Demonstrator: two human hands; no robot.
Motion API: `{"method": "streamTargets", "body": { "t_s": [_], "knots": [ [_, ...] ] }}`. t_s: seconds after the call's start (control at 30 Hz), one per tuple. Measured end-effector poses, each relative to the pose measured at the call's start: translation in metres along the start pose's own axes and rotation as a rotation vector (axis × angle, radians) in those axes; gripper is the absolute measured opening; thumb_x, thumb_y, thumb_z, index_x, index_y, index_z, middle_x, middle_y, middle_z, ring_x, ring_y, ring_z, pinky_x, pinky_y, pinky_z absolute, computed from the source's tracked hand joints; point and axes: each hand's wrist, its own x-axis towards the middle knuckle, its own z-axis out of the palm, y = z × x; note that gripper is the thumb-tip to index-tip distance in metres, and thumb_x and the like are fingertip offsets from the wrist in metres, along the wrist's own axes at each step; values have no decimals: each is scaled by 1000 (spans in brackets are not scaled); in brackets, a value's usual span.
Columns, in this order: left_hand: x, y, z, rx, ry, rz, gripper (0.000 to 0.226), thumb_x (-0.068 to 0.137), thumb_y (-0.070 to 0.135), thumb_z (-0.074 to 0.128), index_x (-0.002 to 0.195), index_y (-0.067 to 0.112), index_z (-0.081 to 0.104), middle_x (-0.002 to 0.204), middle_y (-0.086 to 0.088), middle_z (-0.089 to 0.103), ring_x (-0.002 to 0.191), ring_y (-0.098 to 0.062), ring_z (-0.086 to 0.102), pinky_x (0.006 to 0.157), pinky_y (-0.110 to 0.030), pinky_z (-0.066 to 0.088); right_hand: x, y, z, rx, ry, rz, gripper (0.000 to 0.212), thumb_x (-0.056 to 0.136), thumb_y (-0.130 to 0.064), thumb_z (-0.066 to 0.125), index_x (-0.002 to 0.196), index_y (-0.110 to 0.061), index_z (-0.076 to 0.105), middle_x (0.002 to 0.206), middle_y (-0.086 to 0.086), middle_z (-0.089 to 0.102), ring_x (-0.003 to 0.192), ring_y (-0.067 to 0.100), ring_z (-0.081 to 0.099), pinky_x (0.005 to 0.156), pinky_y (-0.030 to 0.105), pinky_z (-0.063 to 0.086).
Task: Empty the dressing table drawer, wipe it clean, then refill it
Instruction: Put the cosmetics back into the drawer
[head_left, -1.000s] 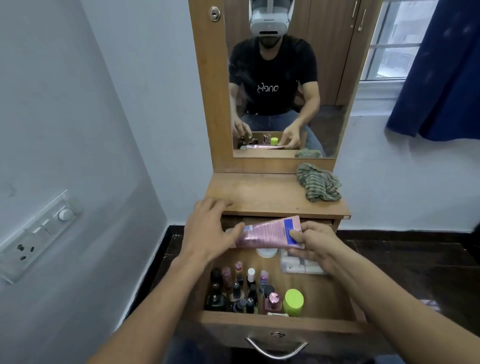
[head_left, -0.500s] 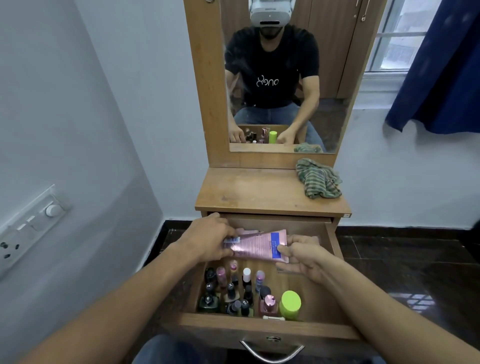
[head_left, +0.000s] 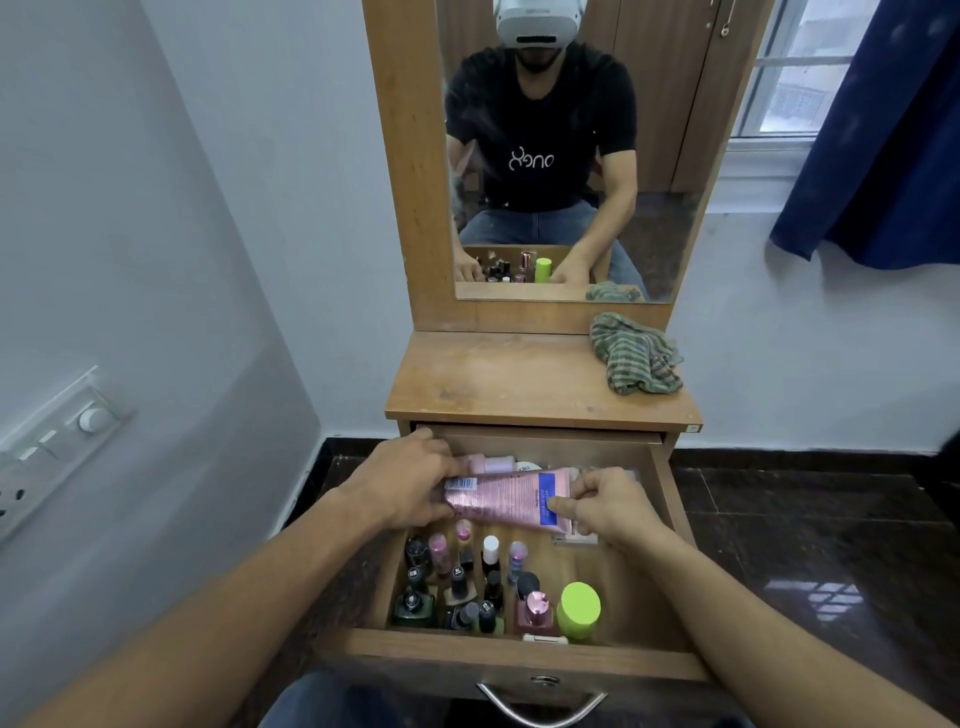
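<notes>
Holds pink tube (head_left: 504, 499) crosswise over the rear half of the open drawer (head_left: 519, 657), both hands on it. Grips the barcode end with left hand (head_left: 410, 488), fingers curled over and round that end. Pinches the blue-labelled end with right hand (head_left: 608, 506), thumb on top, fingers curled beneath. Cannot tell whether the tube touches the items under it. Notes pale pink bottles (head_left: 493, 462) and a white round lid (head_left: 527, 466) just beyond the hands, partly hidden by the tube, near the drawer's back wall. Notes a flat clear packet (head_left: 574, 538) directly under the right hand. Records nail polish bottles (head_left: 457, 582) upright in rows below the left hand, on its body side, toward the drawer front. Records a pink-capped bottle (head_left: 536, 608) and a green-capped jar (head_left: 578, 608) just beside those rows, between the two forearms. Records metal handle (head_left: 540, 706) on the drawer front, nearer the body than either hand. Finds striped cloth (head_left: 636, 361) crumpled on the dressing table top (head_left: 509, 379), beyond the right hand and well apart from it. Finds mirror (head_left: 545, 156) farther beyond, reflecting the seated person with both hands at the drawer.
</notes>
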Motion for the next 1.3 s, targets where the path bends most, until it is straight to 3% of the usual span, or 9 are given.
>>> {"method": "streamTargets", "body": {
  "t_s": [0.1,0.23,0.33,0.53,0.8,1.03,1.13,1.23,1.3],
  "knots": [
    [-2,-1,3,-15,11,-4,60,85,60,67,140,36,58,124,13,61,110,-11,46,94,-30,46,-2,-2,-2,-42,-11,-18,19,83,-31,83,77,-18,70,77,5,74,56,9,60,46,24,46],
    [-3,-2,5,-21,15,-5,63,85,61,68,141,36,56,127,13,59,112,-11,45,93,-29,44,-4,-3,-4,-33,-53,-35,20,84,-29,83,88,-13,71,85,11,74,61,15,61,41,24,46],
    [-4,-4,6,-35,11,-17,65,83,62,69,142,37,56,128,14,58,112,-11,45,94,-29,44,-4,-4,-5,-8,-63,-24,21,83,-28,84,90,-12,71,81,6,71,60,16,61,41,25,47],
    [-6,-8,4,-124,25,-58,64,83,60,72,140,35,59,129,12,60,116,-11,48,99,-28,41,-3,-3,-5,111,-79,15,20,83,-19,84,84,-10,65,74,14,65,62,24,56,51,35,52],
    [-13,6,-6,-230,113,-149,51,89,53,69,134,30,64,126,11,63,118,-12,52,102,-30,43,-2,-1,-5,146,-16,32,21,85,-18,82,84,-14,61,60,8,63,40,13,56,42,30,53],
    [-9,55,-20,-434,279,-353,31,93,37,66,121,25,71,112,8,68,105,-11,61,91,-28,48,-14,-8,-12,200,119,17,15,92,-28,69,90,-14,64,77,11,74,58,19,68,57,36,63],
    [-6,78,-24,-568,289,-467,30,94,38,68,120,25,71,109,9,73,94,-5,64,86,-25,53,-20,-16,-12,241,166,26,13,92,-26,68,84,-15,68,69,9,73,51,15,68,50,31,60],
    [-6,90,-29,-622,265,-555,30,94,42,67,119,26,71,109,9,75,97,-10,68,90,-35,58,-22,-23,-13,313,179,34,13,92,-21,68,82,-13,69,71,8,73,43,12,65,44,25,52],
    [-8,92,-37,-663,251,-599,27,95,43,65,115,26,72,106,8,75,89,-13,69,87,-38,59,-25,-29,-13,353,188,39,13,93,-20,67,83,-12,68,75,11,72,43,14,63,41,22,47]
  ]
}}
